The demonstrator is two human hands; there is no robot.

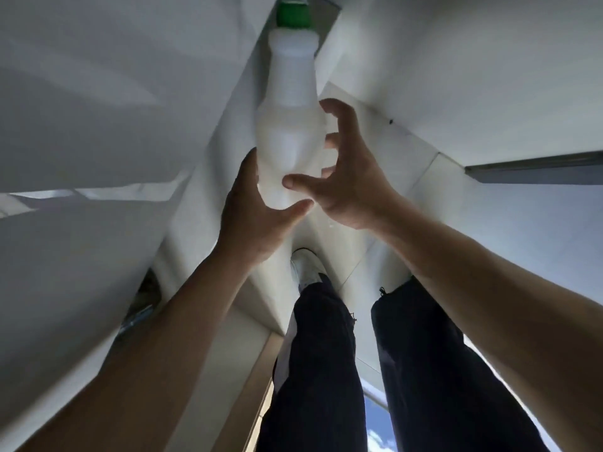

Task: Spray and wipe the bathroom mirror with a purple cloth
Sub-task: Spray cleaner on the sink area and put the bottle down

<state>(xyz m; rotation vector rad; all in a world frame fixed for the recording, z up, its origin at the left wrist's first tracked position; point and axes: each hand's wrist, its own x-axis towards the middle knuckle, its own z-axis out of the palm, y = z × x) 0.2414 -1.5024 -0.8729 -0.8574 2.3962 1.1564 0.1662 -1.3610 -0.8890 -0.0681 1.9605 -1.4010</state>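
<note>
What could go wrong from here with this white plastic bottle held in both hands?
1. The right hand touches the white translucent plastic bottle with spread fingertips only, while the left hand cups its lower side; it could slip and fall toward the white shoe below.
2. Above the green collar the top is out of frame, so its spray direction cannot be checked.

left: white panel [98, 93] just beside bottle [288, 125] | right: white wall [473, 60] near | middle: narrow channel, blocked by bottle, left hand [257, 210], right hand [352, 177] | below: legs [326, 353] fill gap
</note>
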